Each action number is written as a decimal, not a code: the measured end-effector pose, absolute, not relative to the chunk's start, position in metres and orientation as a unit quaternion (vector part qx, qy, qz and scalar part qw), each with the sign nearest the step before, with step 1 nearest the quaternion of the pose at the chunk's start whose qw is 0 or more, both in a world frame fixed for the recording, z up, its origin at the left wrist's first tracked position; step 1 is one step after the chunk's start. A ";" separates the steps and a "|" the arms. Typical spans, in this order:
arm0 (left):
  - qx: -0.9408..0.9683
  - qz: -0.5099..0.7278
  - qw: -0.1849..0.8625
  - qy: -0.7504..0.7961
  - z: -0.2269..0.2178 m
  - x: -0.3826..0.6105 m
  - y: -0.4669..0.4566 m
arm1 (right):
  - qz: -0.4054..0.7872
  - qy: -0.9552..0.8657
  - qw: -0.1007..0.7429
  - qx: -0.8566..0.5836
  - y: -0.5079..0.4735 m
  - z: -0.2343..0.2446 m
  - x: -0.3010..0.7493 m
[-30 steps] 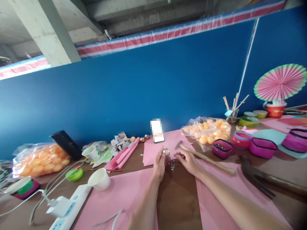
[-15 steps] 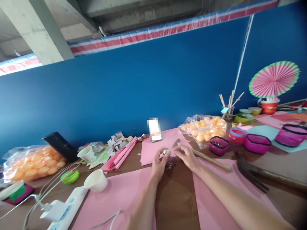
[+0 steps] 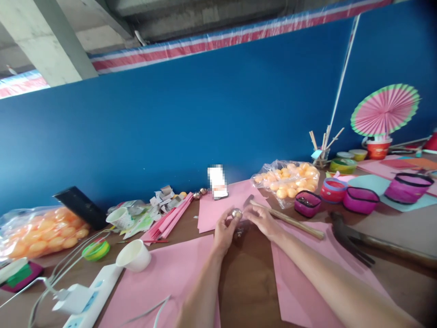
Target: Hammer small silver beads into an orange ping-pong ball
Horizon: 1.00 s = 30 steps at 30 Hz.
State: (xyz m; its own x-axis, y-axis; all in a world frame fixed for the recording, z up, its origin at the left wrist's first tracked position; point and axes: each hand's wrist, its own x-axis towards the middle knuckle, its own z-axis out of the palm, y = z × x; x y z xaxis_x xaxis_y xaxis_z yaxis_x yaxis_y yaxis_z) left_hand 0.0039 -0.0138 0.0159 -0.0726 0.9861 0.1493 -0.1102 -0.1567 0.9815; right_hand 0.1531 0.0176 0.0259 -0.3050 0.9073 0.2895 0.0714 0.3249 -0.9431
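My left hand (image 3: 224, 231) grips a small shiny metallic ball (image 3: 236, 212) between thumb and fingers, above the brown table. Just to the right of the ball is my right hand (image 3: 262, 221), its thumb and fingertips drawn together. Anything between those fingertips is too small to make out. Below the ball, several tiny shiny pieces (image 3: 239, 232) lie on the table. A small hammer (image 3: 290, 219) with a wooden handle lies behind and to the right of my right hand.
A claw hammer (image 3: 351, 237) lies at the right. Purple pouches (image 3: 308, 204) and a bag of orange balls (image 3: 290, 180) stand beyond. At left are a white cup (image 3: 134, 256), a power strip (image 3: 95, 291) with cables, and pink sheets (image 3: 164, 278). A phone (image 3: 218, 184) stands behind my hands.
My right fingertips have come closer to the shiny ball. The left hand keeps its hold on the ball. The whole view has shifted slightly.
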 end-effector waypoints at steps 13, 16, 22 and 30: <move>0.486 0.573 0.472 0.460 0.013 0.004 -0.012 | 0.471 -0.679 0.458 -0.326 0.019 0.024 0.152; 0.483 0.573 0.474 0.463 0.013 0.004 -0.012 | 0.483 -0.673 0.457 -0.324 0.018 0.025 0.152; 0.489 0.581 0.456 0.464 0.011 0.004 -0.010 | 0.476 -0.671 0.453 -0.344 0.018 0.025 0.151; 0.508 0.580 0.436 0.465 0.003 0.002 -0.006 | 0.447 -0.689 0.455 -0.344 0.019 0.024 0.153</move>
